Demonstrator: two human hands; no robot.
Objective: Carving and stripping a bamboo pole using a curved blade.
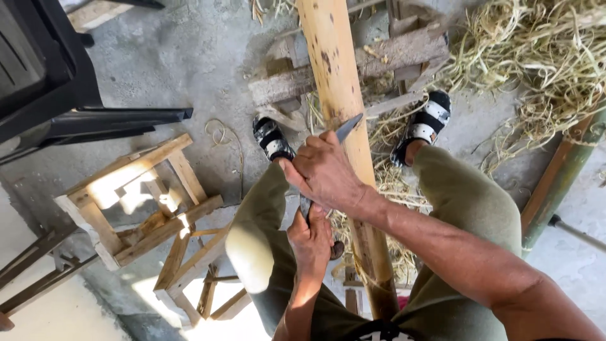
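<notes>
Both hands worked a knife along the bamboo pole.

Right hand [325, 170] pressed the knife [346, 129] blade, left hand [309, 243] clenched its handle, mid-frame on the bamboo pole [338, 76]; shavings [536, 57] (upper right) suggested much stripped, length remaining.

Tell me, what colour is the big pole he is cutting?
The bamboo pole is tan-yellow with dark brown spots, seen in the head view.

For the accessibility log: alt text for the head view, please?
A seated person's right hand and left hand grip a knife against a long bamboo pole between their knees. Shavings litter the concrete floor beside a wooden stool.
</notes>
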